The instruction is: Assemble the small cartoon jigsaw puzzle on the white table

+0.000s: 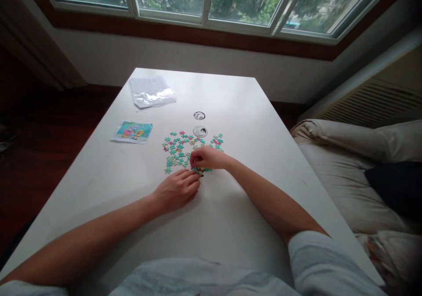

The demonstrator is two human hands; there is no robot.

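Small jigsaw puzzle pieces point(178, 149), mostly teal and green with some pink, lie loosely spread on the white table point(237, 217). My right hand point(208, 157) is over the near right part of the spread, thumb and fingers pinched together on what looks like a puzzle piece, largely hidden. Just below it, a small cluster of pieces point(201, 171) with yellow and dark bits lies close together. My left hand point(180, 188) rests palm down at the near edge of the pieces, fingers extended, their tips touching the cluster and partly covering it.
A colourful cartoon picture sheet point(135, 131) lies left of the pieces. Behind it is a clear plastic packet with papers point(153, 92). Two round metal-rimmed table inserts point(200, 131) sit beyond the pieces. A beige sofa point(332, 173) stands along the right side, and a window spans the far wall.
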